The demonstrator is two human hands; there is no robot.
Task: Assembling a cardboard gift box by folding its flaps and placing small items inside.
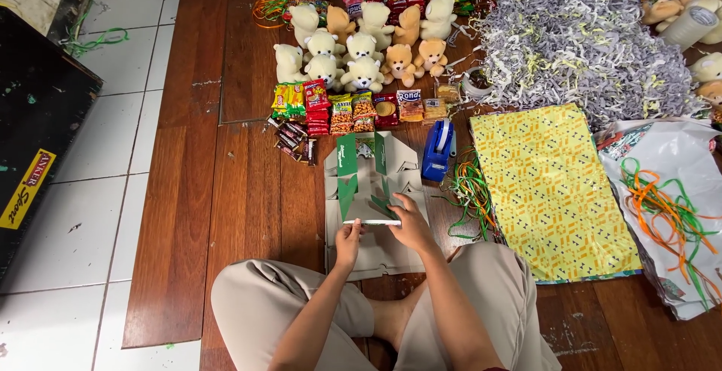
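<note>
A flat green and grey cardboard box blank lies unfolded on the wooden floor in front of my crossed legs. My left hand grips its near edge from below. My right hand presses down on a raised flap at the near right of the blank. A second flat blank lies under it.
A blue tape dispenser stands just right of the blank. Small teddy bears and snack packets line the far side. Yellow patterned wrapping paper, ribbons and a heap of shredded paper lie right. A black case sits left.
</note>
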